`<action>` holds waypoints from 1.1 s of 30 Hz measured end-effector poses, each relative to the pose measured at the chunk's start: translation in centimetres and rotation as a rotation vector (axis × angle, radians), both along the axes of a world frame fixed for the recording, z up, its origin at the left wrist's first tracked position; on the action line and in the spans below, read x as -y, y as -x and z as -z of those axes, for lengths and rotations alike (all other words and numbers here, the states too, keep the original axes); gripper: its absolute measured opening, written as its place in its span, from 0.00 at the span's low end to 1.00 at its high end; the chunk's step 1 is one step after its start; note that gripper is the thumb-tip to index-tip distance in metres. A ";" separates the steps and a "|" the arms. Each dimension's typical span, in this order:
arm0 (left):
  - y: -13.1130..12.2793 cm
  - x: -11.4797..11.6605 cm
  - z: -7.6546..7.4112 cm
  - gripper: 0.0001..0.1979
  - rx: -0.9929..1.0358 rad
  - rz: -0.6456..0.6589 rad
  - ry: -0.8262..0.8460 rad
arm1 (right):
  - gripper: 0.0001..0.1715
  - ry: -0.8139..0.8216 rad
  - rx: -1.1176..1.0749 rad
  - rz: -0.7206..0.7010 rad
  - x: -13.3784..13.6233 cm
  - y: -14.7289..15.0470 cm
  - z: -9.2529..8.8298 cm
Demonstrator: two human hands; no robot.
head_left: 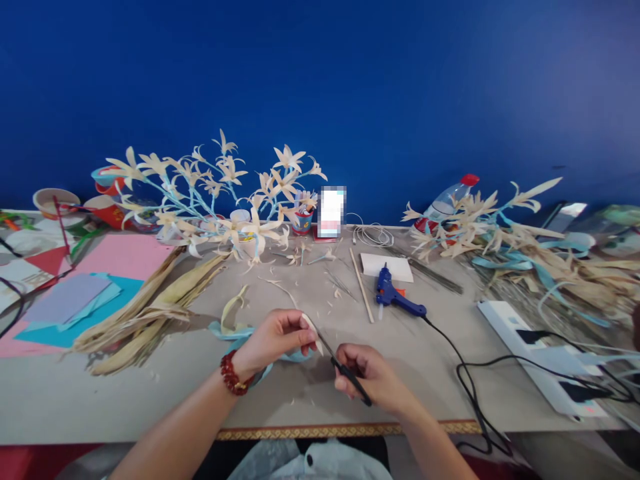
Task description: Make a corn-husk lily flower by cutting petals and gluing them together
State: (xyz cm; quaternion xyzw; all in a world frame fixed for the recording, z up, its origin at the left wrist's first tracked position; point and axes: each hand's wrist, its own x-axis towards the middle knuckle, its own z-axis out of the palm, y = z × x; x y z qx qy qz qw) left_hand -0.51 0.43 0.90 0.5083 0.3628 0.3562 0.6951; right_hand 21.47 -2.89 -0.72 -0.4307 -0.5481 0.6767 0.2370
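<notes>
Between the thumb and fingers of my left hand (pixel 280 341) is a pale piece of corn husk (pixel 319 345). My right hand (pixel 369 377) is closed around the handles of black-handled scissors (pixel 356 385). The scissor blades point up and left, right beside the husk piece; I cannot tell whether they touch it. A light blue ribbon (pixel 235 332) lies behind and under my left wrist. Close by, a curled yellowish husk strip (pixel 231 312) rests on the table (pixel 190 407).
Husk flower sprays (pixel 210 200) stand at the back left, others (pixel 495 217) at the right. A blue glue gun (pixel 395 293) lies right of a wooden stick (pixel 361 285). Its cord runs toward a white power strip (pixel 530 360). Dried husks (pixel 145 313) and coloured paper (pixel 90 300) lie left.
</notes>
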 end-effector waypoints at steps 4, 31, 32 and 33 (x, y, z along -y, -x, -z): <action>-0.1 0.0 -0.2 0.14 -0.008 -0.008 0.009 | 0.32 -0.035 0.060 0.003 -0.2 -0.2 -0.3; -0.1 0.0 0.0 0.14 -0.006 -0.004 0.000 | 0.31 -0.031 0.024 0.002 0.0 -0.2 1.3; -0.1 0.0 -0.1 0.14 -0.008 -0.005 0.005 | 0.31 -0.034 0.024 -0.001 0.0 -0.2 1.4; -0.1 0.0 -0.1 0.14 -0.009 -0.008 0.009 | 0.31 -0.039 0.026 -0.004 0.0 -0.2 1.5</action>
